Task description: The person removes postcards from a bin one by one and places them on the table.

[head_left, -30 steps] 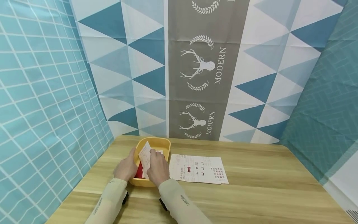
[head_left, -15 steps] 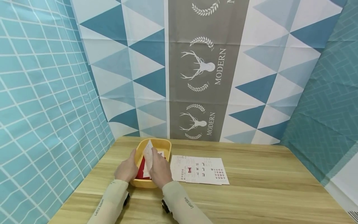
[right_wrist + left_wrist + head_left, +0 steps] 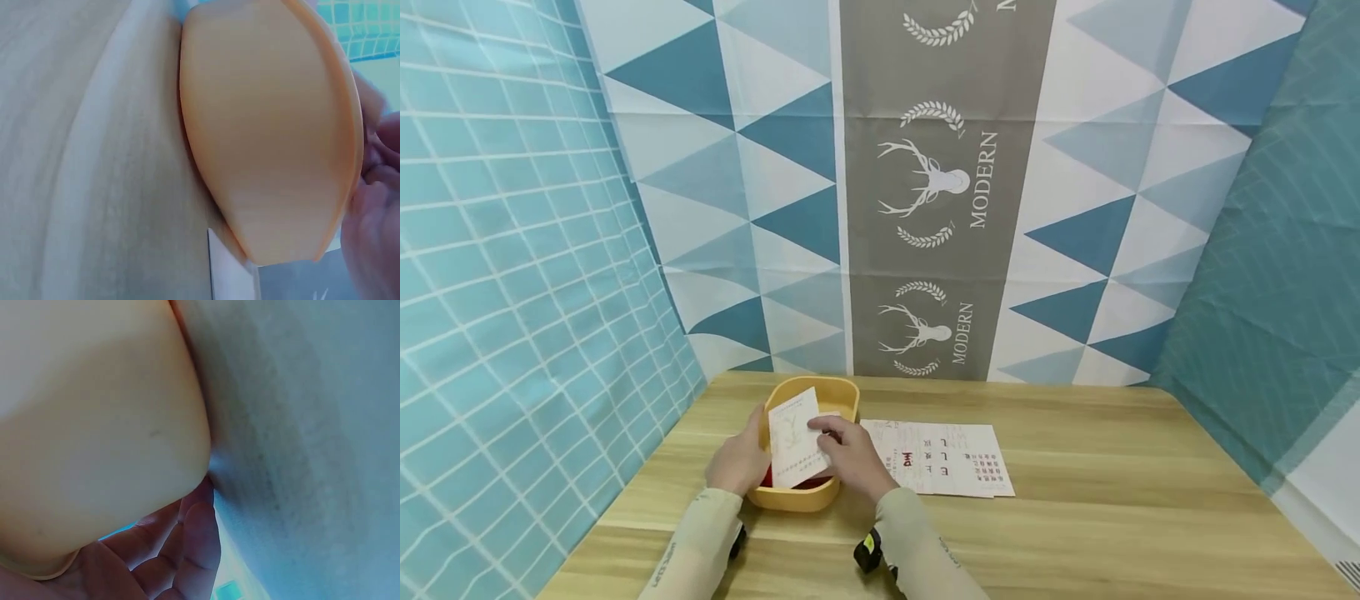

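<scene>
A yellow plastic box (image 3: 797, 500) stands at the left of the table, and my left hand (image 3: 739, 458) holds its left side. The left wrist view has the fingers (image 3: 201, 544) curled against the box's outer wall (image 3: 112, 437). Over the box my right hand (image 3: 856, 458) pinches a white printed card (image 3: 792, 446) by its right edge. The card is tilted with its printed face up. Beneath it, a bit of something red (image 3: 767, 477) and another white card show in the box; the rest is covered. In the right wrist view, my right hand (image 3: 372, 219) is partly hidden behind the box rim.
Several white printed cards (image 3: 962, 458) lie overlapping on the wooden table (image 3: 1075, 492), just right of the box. A blue grid-patterned curtain (image 3: 512, 292) hangs along the left side. A patterned cloth (image 3: 925, 250) rises behind the table's back edge.
The card in my right hand has turned from nearly edge-on to face up, lying lower over the box. My right hand has shifted slightly right; my left hand stays at the box.
</scene>
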A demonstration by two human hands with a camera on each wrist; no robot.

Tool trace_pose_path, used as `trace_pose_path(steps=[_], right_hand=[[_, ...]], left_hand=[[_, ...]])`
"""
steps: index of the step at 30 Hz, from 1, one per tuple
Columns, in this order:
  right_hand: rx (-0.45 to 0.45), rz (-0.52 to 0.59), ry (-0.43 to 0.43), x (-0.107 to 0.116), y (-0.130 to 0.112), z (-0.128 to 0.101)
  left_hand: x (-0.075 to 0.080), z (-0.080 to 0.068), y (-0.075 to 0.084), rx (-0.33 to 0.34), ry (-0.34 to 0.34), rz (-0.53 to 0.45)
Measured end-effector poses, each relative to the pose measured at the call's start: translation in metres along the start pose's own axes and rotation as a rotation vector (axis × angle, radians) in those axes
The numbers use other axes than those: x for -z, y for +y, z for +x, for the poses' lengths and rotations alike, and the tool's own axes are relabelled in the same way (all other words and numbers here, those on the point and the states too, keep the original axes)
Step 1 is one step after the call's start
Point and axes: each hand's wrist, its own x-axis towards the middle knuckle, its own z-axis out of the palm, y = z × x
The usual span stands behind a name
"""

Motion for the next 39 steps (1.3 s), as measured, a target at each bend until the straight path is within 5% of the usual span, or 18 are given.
trace_pose_path(steps=[6, 15, 28, 39], right_hand=[[0.006, 0.024, 0.017, 0.003, -0.002, 0.002], [0.044, 0.101, 0.249, 0.014, -0.028, 0.000], [0.053, 0.206, 0.297, 0.065, -0.096, -0.019], [0.092, 0.304, 0.328, 0.102, -0.126, -0.040]], left_hand=[[0.002, 0.000, 0.000, 0.006, -0.003, 0.001], [0.000, -0.003, 0.000, -0.039, 0.036, 0.018], [0.002, -0.002, 0.003, 0.011, 0.023, 0.022], [0.001, 0.001, 0.001, -0.005, 0.026, 0.014]])
